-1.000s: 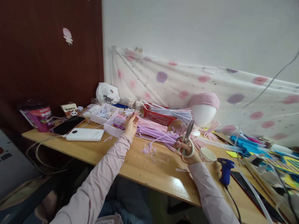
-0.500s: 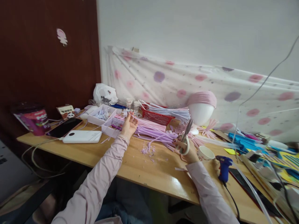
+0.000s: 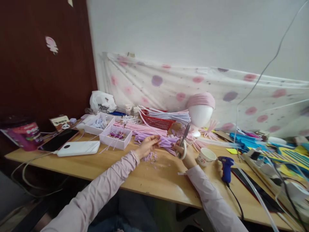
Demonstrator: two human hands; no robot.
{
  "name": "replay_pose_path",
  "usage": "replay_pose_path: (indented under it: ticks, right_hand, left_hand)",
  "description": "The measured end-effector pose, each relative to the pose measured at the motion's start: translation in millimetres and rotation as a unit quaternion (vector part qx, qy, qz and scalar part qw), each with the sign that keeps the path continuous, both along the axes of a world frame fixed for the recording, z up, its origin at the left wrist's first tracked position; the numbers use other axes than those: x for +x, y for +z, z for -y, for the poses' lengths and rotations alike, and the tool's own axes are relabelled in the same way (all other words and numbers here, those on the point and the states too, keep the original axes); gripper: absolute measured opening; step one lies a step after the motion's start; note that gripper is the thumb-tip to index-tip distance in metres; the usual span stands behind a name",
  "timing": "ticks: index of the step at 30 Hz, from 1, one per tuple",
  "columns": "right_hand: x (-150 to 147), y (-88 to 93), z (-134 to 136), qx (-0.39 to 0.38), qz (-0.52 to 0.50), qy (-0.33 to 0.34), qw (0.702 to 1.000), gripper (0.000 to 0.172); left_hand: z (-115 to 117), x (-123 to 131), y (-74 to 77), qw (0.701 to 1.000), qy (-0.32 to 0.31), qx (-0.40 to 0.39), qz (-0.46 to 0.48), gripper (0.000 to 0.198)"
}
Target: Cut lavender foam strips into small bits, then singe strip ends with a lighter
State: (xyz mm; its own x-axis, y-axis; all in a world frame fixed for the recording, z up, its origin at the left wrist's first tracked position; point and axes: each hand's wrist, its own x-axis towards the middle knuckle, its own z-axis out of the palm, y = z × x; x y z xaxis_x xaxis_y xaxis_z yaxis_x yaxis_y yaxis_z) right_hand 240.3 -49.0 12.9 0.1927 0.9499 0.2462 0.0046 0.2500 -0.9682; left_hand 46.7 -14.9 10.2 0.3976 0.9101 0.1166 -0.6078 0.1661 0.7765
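Gripping scissors [image 3: 185,132], right hand [image 3: 189,157] faces left hand [image 3: 146,146], whose hold's unclear; bag [image 3: 102,99] lettering blurs.

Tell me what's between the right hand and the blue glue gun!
A white cup sits between the right hand and the glue gun, in the head view.

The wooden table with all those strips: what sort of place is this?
Probably a small craft workspace: bundled purple strips, a blue glue gun, and scissors in the right hand suggest it.

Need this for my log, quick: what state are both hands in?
Left hand: fingers partly curled; whether it holds anything can't be told.
Right hand: closed, holding scissors.
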Motion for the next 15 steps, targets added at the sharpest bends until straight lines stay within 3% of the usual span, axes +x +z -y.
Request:
replay_pose_path:
  ticks: [5,12,15]
  right_hand:
    - [-13,2.6,11,-0.005,0.056,0.009,0.998,0.035]
    - [-22,7.3,15,-0.03,0.082,0.05,0.995,0.035]
    - [-16,9.7,14,0.017,0.199,0.022,0.98,0.036]
  left_hand:
    - [7,7,-1.1,0.999,0.004,0.023,-0.031,0.021]
    - [5,2,5.5,0.995,0.066,0.061,-0.043,0.024]
    - [-1,-7,11.1,0.997,0.061,0.05,-0.02,0.021]
